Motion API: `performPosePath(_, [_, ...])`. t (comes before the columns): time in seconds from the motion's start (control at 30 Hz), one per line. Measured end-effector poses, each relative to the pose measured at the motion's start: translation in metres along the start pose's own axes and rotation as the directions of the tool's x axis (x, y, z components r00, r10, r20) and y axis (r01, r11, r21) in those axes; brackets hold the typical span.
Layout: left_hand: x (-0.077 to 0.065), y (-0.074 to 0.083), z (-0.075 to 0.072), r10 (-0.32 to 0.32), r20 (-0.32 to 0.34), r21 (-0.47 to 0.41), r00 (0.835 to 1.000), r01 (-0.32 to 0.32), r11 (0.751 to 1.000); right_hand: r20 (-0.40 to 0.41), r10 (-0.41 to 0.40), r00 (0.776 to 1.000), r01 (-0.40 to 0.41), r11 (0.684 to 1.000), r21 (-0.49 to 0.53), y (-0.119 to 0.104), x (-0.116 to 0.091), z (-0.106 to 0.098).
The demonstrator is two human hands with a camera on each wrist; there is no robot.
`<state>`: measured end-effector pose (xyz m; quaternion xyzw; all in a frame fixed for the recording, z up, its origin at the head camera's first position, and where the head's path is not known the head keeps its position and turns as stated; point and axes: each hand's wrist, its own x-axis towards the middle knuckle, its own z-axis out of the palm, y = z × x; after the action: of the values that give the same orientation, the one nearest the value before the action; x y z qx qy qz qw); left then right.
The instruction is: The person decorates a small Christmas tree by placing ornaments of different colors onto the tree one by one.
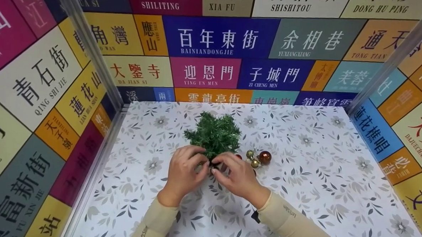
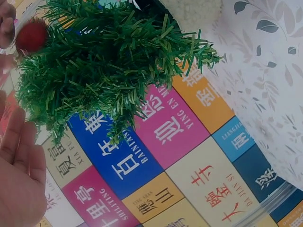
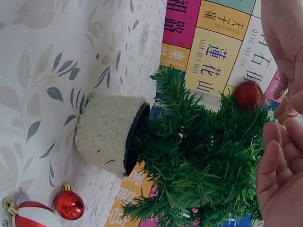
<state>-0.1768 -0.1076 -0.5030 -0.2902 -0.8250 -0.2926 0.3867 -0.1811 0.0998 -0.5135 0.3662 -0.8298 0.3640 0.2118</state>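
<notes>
In the head view, a small bushy artificial tree with green tinsel-like needles (image 1: 217, 132) stands on a white surface printed with grey leaves and flowers (image 1: 306, 185). The left hand (image 1: 186, 167) and right hand (image 1: 236, 174) meet at the tree's near side, fingers bent and fingertips close together. Just right of the right hand lie small shiny gold balls (image 1: 254, 163) and a glossy brownish-red ball (image 1: 265, 157).

In the left wrist view, a small round red ornament (image 2: 32, 35) sits against the needles, between the hands and the tree.

In the right wrist view, the tree rises from a fuzzy cream-white pot with a black rim (image 3: 106, 132). The left hand's grip pinches a thin glinting loop (image 3: 285, 97) beside the red ornament; whether the right hand's grip is clamped on it too, I cannot tell. A red-and-white striped ornament (image 3: 34, 216) and a shiny red ball with a gold cap (image 3: 69, 205) lie near the pot.
</notes>
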Motion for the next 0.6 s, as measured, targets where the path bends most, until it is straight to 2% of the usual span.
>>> performPosePath(0.13, [0.0013,0.0023,0.0009,0.004,0.001,-0.005,1.0,-0.004,1.0,-0.02,0.004,1.0,-0.004,1.0,-0.006,0.0004,0.0017,0.0026])
performPosePath(0.4, [0.0004,0.0055,0.0008,-0.012,0.021,0.002,1.0,0.012,1.0,-0.035,0.02,0.999,-0.017,0.995,0.1,0.0042,0.0033,0.0094])
performPosePath(0.6, [-0.0008,0.0034,0.0003,-0.017,0.044,0.031,0.999,0.015,0.999,-0.056,0.045,0.997,-0.039,0.993,0.109,0.0044,0.0032,0.0105])
